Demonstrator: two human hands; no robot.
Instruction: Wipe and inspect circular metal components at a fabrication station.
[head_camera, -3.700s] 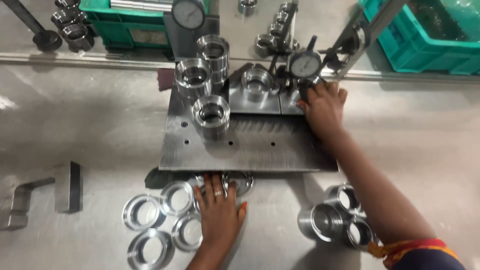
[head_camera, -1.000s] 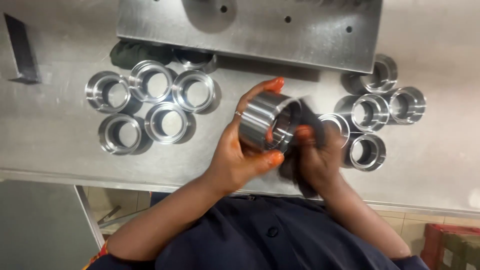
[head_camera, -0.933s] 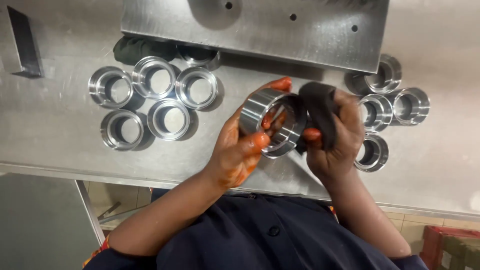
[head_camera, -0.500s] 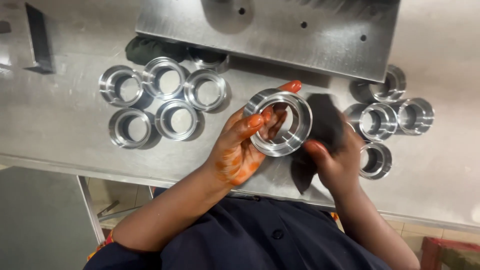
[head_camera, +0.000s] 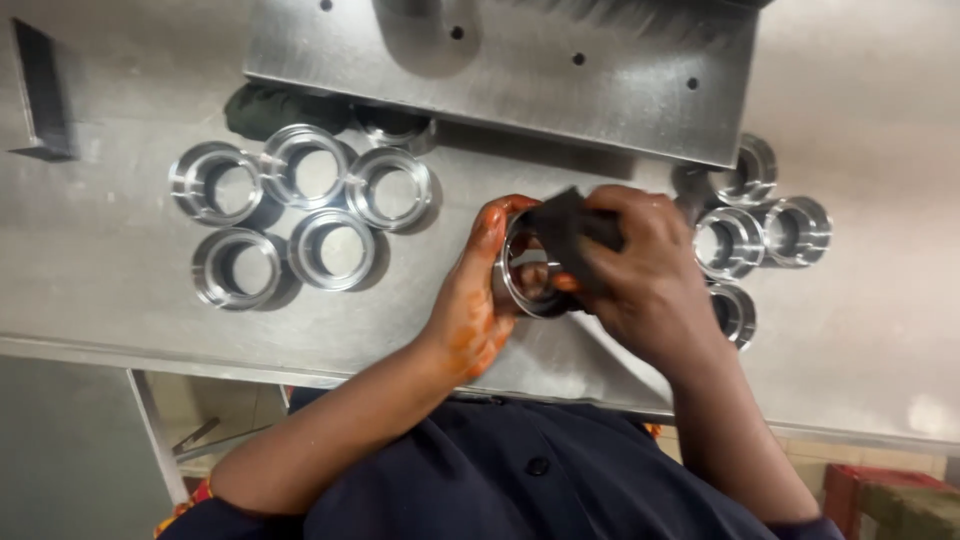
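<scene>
1. Above the desk's (head_camera: 120, 300) near edge, the left hand (head_camera: 470, 300) grips a machined metal ring (head_camera: 528, 272) by its rim — the right hand (head_camera: 640, 270) pinches a dark cloth (head_camera: 565, 232) against its bore.
2. Risk, as I judge it: the smooth ring could slip from that fingertip grip and strike the desk.
3. Five rings (head_camera: 300, 215) lie left, four more (head_camera: 750, 235) right, below a steel plate (head_camera: 520, 70).
4. A red box (head_camera: 890, 500) shows lower right — its label is unreadable.
</scene>
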